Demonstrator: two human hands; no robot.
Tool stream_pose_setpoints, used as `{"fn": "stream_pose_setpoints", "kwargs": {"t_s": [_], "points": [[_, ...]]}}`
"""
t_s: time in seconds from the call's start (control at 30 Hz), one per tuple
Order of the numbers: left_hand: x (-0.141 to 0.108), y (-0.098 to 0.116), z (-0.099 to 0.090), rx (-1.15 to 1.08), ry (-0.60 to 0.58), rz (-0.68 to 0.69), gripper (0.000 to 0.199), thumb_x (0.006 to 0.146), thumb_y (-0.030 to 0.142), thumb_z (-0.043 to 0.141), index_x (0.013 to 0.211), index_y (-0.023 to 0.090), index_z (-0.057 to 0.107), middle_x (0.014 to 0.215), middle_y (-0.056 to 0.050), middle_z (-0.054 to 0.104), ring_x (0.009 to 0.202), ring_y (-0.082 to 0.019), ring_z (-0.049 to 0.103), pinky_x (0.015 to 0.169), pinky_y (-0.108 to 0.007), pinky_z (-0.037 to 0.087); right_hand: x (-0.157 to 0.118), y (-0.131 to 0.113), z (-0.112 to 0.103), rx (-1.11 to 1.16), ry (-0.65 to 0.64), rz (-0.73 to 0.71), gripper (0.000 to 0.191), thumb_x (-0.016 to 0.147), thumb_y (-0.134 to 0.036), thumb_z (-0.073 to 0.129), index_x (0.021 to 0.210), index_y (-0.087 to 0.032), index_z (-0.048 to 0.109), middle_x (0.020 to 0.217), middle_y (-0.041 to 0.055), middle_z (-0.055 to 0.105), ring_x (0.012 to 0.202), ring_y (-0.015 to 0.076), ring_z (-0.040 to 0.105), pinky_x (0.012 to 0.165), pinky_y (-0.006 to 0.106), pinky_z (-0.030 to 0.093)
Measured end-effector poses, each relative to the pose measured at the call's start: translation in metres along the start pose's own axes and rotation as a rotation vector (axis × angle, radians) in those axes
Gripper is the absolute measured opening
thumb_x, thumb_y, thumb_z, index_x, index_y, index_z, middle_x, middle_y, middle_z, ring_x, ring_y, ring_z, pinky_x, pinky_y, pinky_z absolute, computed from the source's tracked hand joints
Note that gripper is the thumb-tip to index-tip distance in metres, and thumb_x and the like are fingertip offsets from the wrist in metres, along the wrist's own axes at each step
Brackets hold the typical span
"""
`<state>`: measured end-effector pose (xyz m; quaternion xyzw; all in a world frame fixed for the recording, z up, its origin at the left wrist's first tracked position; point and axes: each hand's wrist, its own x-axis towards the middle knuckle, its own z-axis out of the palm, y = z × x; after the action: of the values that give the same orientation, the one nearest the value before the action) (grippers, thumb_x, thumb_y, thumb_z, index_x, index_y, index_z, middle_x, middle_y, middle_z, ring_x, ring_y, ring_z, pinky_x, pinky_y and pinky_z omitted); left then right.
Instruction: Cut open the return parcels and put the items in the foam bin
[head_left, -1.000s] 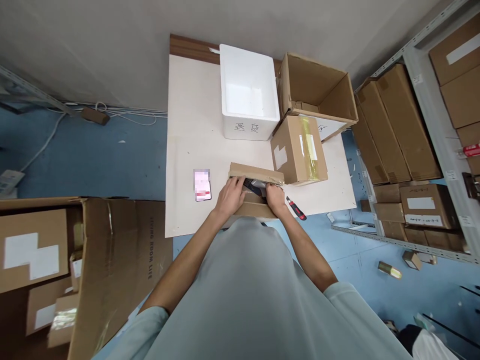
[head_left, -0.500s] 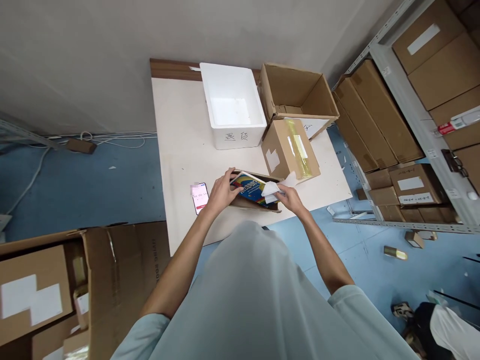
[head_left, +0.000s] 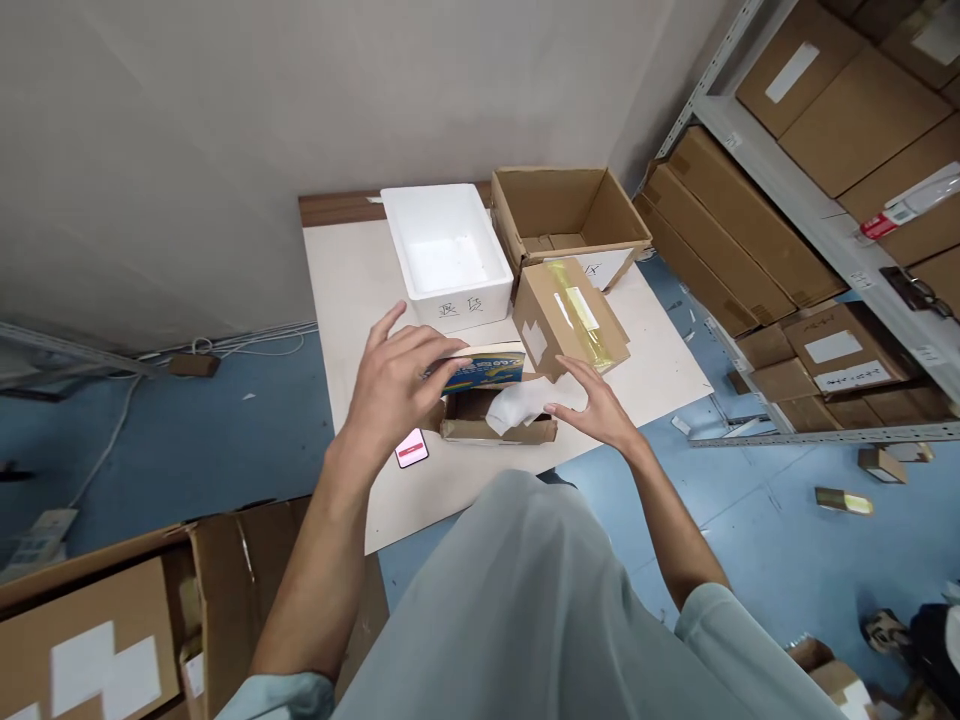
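My left hand grips a thin blue book with a colourful cover by its left end, fingers over the top edge. The book is raised and tilted above a small open cardboard box at the table's near edge. A crumpled white sheet, perhaps soft wrapping, lies over the box's right part. My right hand is beside it with thumb and fingers apart; the thumb touches the sheet. Under my left wrist a phone with a pink screen lies partly hidden.
A white foam box and a large open carton stand at the table's back. A taped carton sits before them. A shelf with cartons is at right, a big carton at lower left.
My left hand has lifted the book up out of the small box. My right hand's fingers have spread from their pinch on the white sheet, which now lies lower over the box.
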<state>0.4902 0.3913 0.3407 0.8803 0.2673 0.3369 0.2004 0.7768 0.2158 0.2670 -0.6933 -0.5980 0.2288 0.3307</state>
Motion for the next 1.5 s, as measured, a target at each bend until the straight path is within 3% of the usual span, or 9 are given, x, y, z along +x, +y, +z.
{"fn": "stream_pose_setpoints", "kwargs": {"t_s": [0.17,0.33,0.47,0.67,0.8,0.93,1.07,1.27,1.5], "points": [[0.044,0.059,-0.017,0.021,0.145,0.021,0.012,0.102,0.043,0.073,0.105,0.034,0.081,0.095,0.003,0.079,0.090,-0.021,0.075,0.134,-0.056,0.041,0.022,-0.012,-0.031,0.192,0.101,-0.109,0.075,0.096,-0.055,0.081,0.163,-0.030,0.056,0.156,0.0117,0.068,0.145,0.0321,0.064,0.123,0.051,0.051],[0.098,0.089,0.022,-0.045,0.265,-0.018,0.023,0.099,0.048,0.077,0.120,0.036,0.078,0.112,0.003,0.080,0.109,-0.022,0.076,0.131,-0.055,0.046,0.032,0.020,-0.068,0.376,0.229,-0.055,0.042,0.104,-0.060,0.067,0.121,-0.024,0.079,0.114,0.0067,0.083,0.106,0.0266,0.078,0.098,0.040,0.064],[0.114,0.075,0.108,-0.185,0.362,-0.221,0.068,0.095,0.053,0.081,0.156,0.033,0.057,0.153,-0.009,0.067,0.139,-0.031,0.066,0.119,-0.052,0.057,0.035,0.069,-0.098,0.547,0.318,0.062,0.045,0.100,-0.065,0.071,0.117,-0.024,0.077,0.115,0.0083,0.082,0.105,0.0277,0.078,0.094,0.040,0.065],[0.074,0.060,0.274,-0.583,-0.049,-0.627,0.076,0.096,0.040,0.072,0.164,0.019,0.047,0.145,-0.020,0.071,0.103,-0.026,0.080,0.092,-0.044,0.067,0.048,0.153,-0.104,0.614,0.310,0.272,0.060,0.097,-0.071,0.064,0.126,-0.020,0.073,0.125,0.0141,0.080,0.119,0.0317,0.074,0.100,0.045,0.064],[0.051,0.065,0.322,-0.599,-0.092,-0.793,0.068,0.092,0.033,0.068,0.158,0.016,0.054,0.142,-0.018,0.074,0.113,-0.029,0.078,0.100,-0.047,0.066,0.048,0.192,-0.092,0.469,0.191,0.359,0.056,0.101,-0.068,0.056,0.119,-0.019,0.074,0.116,0.0147,0.081,0.109,0.0311,0.075,0.094,0.044,0.065],[0.033,0.069,0.302,-0.552,-0.042,-0.824,0.060,0.094,0.038,0.068,0.150,0.019,0.061,0.150,-0.018,0.071,0.127,-0.031,0.074,0.105,-0.048,0.064,0.039,0.196,-0.092,0.111,0.225,0.364,0.052,0.104,-0.063,0.052,0.122,-0.019,0.074,0.117,0.0178,0.078,0.115,0.0352,0.073,0.098,0.050,0.062],[-0.001,0.055,0.237,-0.321,0.126,-0.836,0.058,0.099,0.053,0.069,0.147,0.021,0.064,0.148,-0.016,0.071,0.130,-0.030,0.073,0.108,-0.047,0.064,0.021,0.165,-0.096,-0.053,0.414,0.221,0.047,0.108,-0.055,0.056,0.136,-0.021,0.072,0.136,0.0206,0.069,0.130,0.0362,0.066,0.110,0.056,0.057],[-0.088,-0.037,0.145,0.141,0.302,-0.820,0.062,0.084,0.060,0.088,0.135,0.029,0.071,0.138,-0.008,0.074,0.132,-0.035,0.070,0.114,-0.051,0.059,-0.017,0.118,-0.038,0.257,-0.333,0.171,0.055,0.104,-0.053,0.066,0.157,-0.034,0.063,0.134,0.0122,0.076,0.104,0.0295,0.077,0.086,0.045,0.067],[-0.134,-0.084,0.151,-0.302,-0.003,-1.170,0.093,0.087,0.071,0.074,0.160,0.016,0.053,0.164,-0.024,0.058,0.150,-0.039,0.059,0.122,-0.054,0.051,-0.028,0.096,0.069,0.055,-0.485,0.342,0.095,0.102,-0.049,0.071,0.180,-0.035,0.019,0.173,0.0206,0.043,0.132,0.0373,0.070,0.110,0.056,0.057]]}}
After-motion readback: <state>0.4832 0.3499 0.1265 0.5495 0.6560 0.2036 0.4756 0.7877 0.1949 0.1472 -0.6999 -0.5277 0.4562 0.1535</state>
